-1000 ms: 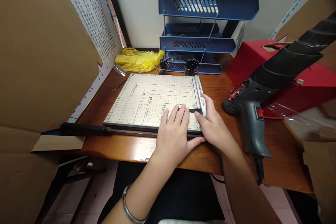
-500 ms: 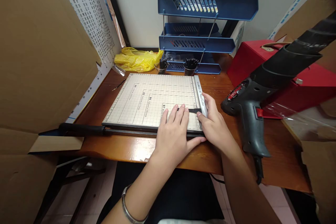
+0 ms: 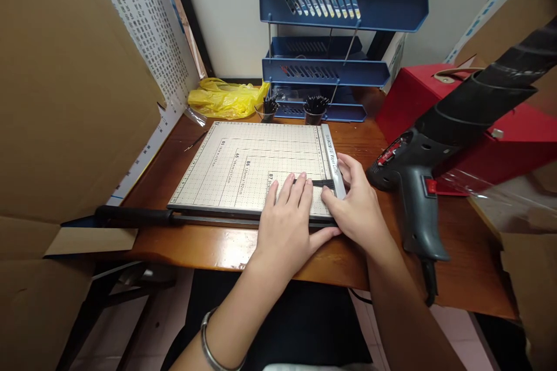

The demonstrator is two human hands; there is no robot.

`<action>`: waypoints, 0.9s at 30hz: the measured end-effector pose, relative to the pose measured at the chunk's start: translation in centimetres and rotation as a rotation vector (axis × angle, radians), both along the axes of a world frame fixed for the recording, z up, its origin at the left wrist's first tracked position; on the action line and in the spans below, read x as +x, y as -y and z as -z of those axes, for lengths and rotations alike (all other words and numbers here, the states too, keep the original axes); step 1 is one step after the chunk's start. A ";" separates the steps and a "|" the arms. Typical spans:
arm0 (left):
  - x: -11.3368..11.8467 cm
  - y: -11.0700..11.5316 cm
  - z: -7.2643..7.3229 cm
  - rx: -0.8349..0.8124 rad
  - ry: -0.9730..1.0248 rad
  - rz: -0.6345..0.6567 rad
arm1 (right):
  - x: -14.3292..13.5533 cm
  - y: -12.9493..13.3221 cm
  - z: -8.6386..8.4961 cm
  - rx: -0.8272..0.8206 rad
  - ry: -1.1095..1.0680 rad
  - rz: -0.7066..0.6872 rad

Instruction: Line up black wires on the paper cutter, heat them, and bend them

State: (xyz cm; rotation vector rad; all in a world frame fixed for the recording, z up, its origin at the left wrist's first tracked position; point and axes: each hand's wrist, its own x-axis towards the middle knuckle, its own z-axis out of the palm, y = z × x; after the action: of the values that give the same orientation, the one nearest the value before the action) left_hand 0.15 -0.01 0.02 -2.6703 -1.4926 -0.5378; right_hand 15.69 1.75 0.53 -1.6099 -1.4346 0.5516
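A cream paper cutter [image 3: 209, 174] with printed size lines lies on the desk, a silver ruler strip along its right edge. Flat on its lower right part rests my left hand [image 3: 285, 217], fingers spread over a small bundle of thin black strands [image 3: 322, 183]. The strands reach from under those fingers to the ruler strip; their left ends are hidden. My right hand [image 3: 359, 206] straddles the ruler, its thumb on the board just below the strands and its bent fingers at the outer edge. The cutter's black handle [image 3: 134, 215] lies low along the front.
A heat gun [image 3: 415, 197] stands close on the right, before a red box [image 3: 404, 93]. Behind the cutter are two small cups of black strands [image 3: 316, 110] [image 3: 268, 109], a yellow plastic bag [image 3: 228, 98] and blue letter trays [image 3: 343, 6]. Cardboard [image 3: 65, 87] walls the left.
My right thumb has slid left off the ruler's edge onto the board, and the right hand's fingers have shifted slightly outward. My left hand stays in place over the strands.
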 end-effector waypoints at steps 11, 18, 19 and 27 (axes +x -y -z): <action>0.0 0.0 0.1 0.007 0.001 0.001 | 0.1 -0.1 0.2 0.012 -0.007 0.009; 0.0 0.0 0.1 0.004 0.005 0.003 | 0.2 0.0 0.5 -0.004 -0.014 0.008; 0.0 0.0 0.1 0.005 0.009 0.004 | 0.3 0.0 0.5 -0.008 -0.010 0.009; 0.0 0.0 0.0 0.000 0.001 0.000 | 0.1 0.2 0.1 -0.067 0.027 0.025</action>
State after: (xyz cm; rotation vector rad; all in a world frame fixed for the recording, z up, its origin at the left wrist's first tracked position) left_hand 0.17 -0.01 0.07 -2.6708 -1.4924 -0.5396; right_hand 15.82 1.56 0.43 -1.6913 -1.4274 0.5714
